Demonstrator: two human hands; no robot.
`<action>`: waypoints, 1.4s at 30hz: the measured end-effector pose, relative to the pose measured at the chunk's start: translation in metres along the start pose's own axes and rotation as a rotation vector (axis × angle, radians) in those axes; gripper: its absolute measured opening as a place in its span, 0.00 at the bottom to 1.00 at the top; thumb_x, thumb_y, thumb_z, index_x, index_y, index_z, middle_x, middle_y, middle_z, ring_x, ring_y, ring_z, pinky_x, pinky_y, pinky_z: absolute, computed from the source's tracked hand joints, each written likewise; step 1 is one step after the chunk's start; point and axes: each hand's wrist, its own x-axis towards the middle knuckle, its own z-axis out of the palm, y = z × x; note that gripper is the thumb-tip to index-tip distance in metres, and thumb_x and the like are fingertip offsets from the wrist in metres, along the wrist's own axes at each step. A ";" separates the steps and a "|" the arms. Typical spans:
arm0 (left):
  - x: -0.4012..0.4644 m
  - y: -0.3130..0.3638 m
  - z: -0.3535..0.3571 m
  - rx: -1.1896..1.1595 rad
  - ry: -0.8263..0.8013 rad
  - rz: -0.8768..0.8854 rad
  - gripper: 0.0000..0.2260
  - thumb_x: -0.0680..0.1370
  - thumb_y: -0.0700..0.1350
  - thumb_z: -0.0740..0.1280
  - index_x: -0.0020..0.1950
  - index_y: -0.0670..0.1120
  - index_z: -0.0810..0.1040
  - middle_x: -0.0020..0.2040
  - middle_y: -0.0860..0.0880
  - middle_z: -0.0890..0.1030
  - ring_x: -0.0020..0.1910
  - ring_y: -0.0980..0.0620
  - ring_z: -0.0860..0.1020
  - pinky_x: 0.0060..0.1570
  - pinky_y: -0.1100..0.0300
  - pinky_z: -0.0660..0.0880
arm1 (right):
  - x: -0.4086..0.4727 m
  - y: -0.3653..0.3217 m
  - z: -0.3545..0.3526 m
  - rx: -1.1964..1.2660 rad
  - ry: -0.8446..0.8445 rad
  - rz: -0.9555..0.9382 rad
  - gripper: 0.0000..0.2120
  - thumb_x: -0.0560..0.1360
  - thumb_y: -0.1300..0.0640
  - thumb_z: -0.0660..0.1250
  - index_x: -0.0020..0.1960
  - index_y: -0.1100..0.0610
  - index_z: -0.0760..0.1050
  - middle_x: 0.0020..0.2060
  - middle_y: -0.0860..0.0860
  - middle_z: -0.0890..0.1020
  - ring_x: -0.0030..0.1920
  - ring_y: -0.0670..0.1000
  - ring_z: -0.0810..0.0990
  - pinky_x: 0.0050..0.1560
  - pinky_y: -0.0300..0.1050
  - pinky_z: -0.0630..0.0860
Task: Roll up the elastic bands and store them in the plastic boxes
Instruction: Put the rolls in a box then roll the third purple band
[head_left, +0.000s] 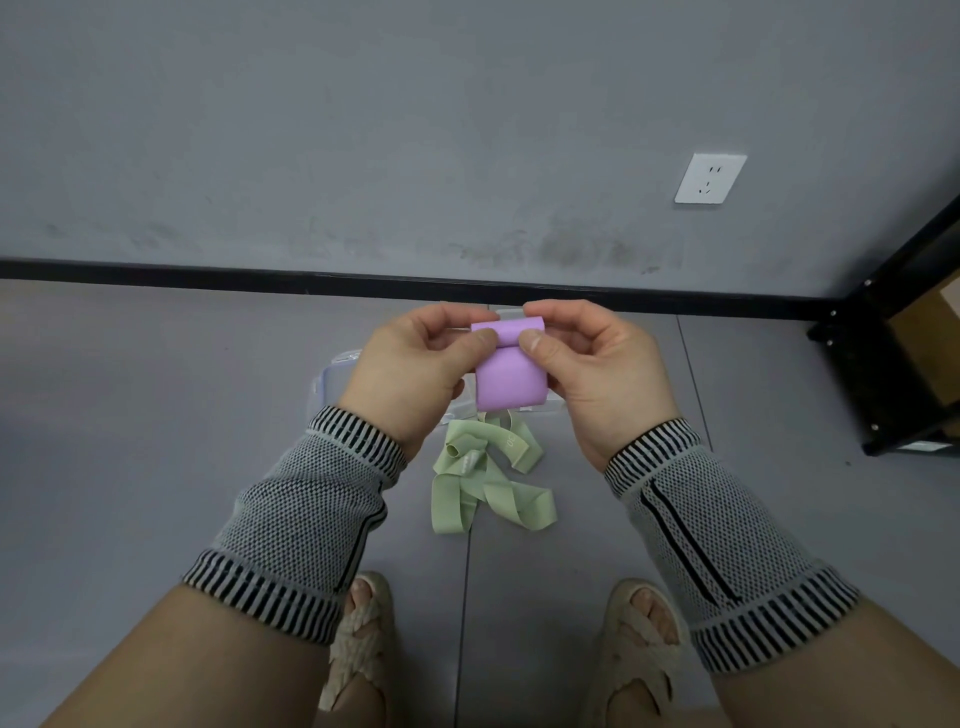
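Purple band pinched between left hand and right hand.

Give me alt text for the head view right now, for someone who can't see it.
Both hands, left hand and right hand, pinch a purple band at its rolled top edge, held above the floor. A loose green band lies tangled on the floor below, with clear plastic boxes partly hidden behind the hands.
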 end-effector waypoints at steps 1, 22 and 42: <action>0.000 0.000 0.000 0.002 0.005 0.009 0.05 0.76 0.38 0.67 0.47 0.47 0.80 0.36 0.51 0.80 0.28 0.62 0.74 0.28 0.69 0.69 | 0.000 0.000 0.000 0.007 -0.004 0.007 0.11 0.72 0.67 0.69 0.45 0.51 0.80 0.42 0.54 0.84 0.45 0.51 0.83 0.49 0.51 0.80; 0.000 0.001 0.000 -0.111 -0.003 -0.021 0.07 0.74 0.36 0.69 0.47 0.46 0.79 0.36 0.50 0.81 0.31 0.58 0.74 0.31 0.66 0.69 | 0.001 -0.001 0.000 -0.050 0.022 -0.003 0.09 0.72 0.66 0.70 0.44 0.52 0.80 0.42 0.55 0.84 0.45 0.52 0.83 0.52 0.53 0.80; 0.003 -0.002 -0.001 -0.076 0.038 -0.042 0.13 0.73 0.42 0.71 0.57 0.48 0.77 0.40 0.50 0.84 0.35 0.63 0.79 0.34 0.72 0.69 | -0.005 -0.002 0.006 0.034 0.035 0.044 0.09 0.70 0.70 0.71 0.42 0.57 0.77 0.42 0.57 0.83 0.46 0.57 0.84 0.53 0.56 0.80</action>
